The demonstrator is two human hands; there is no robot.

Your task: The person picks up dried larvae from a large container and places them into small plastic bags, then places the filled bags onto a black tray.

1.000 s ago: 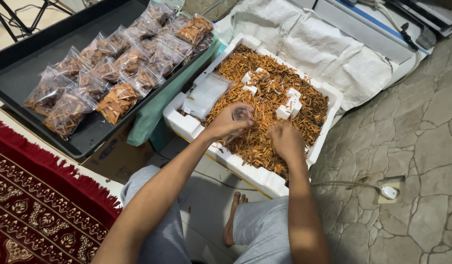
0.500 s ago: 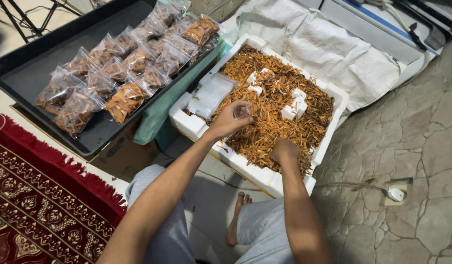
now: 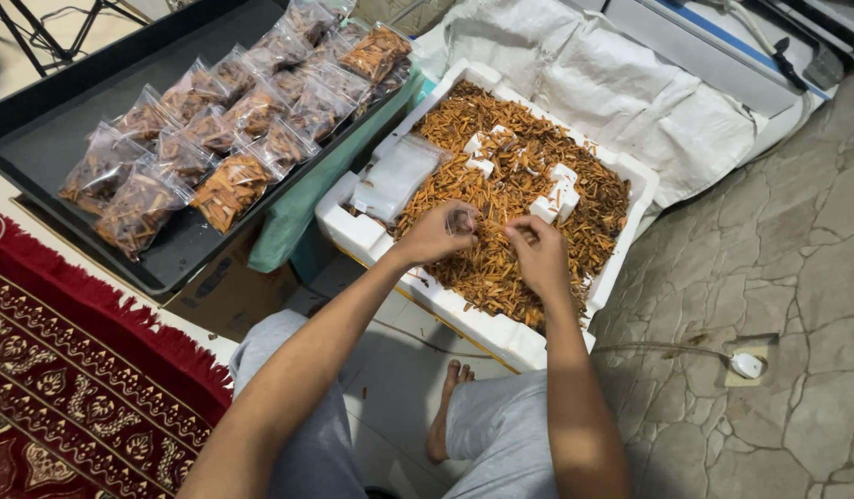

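- Bottom centre: the person's grey-trousered knees and one bare foot (image 3: 442, 420) on the pale floor.
- Lower left: red patterned rug (image 3: 71, 370) with a fringed edge.
- Lower right: cracked stone floor, with a small white plug (image 3: 746, 365) on a thin cord.
- Both forearms run up from the bottom edge to the frame centre.
- Left hand (image 3: 436, 235): fingers curled, pinching a small clear bag (image 3: 462, 220) at its mouth; the bag hangs over the near part of the box.
- Right hand (image 3: 538, 254): fingers bunched together at the tips, just beside the bag, right of it. Cannot tell if it grips the bag edge or a few sticks.
- Under both hands: white foam box (image 3: 353, 226), centre of frame, filled with brown snack sticks (image 3: 501, 185).
- White foam chunks (image 3: 561, 189) lie on top of the sticks, centre and right.
- Stack of empty clear bags (image 3: 399, 174) sits in the left end of the box.
- Left of the box: green cloth (image 3: 302, 212) draped over an edge.
- Upper left: black tray (image 3: 66, 120) with rows of filled clear bags (image 3: 233, 120) of the same brown sticks, along its right side.
- Upper right, behind the box: white sack (image 3: 630, 83), crumpled.
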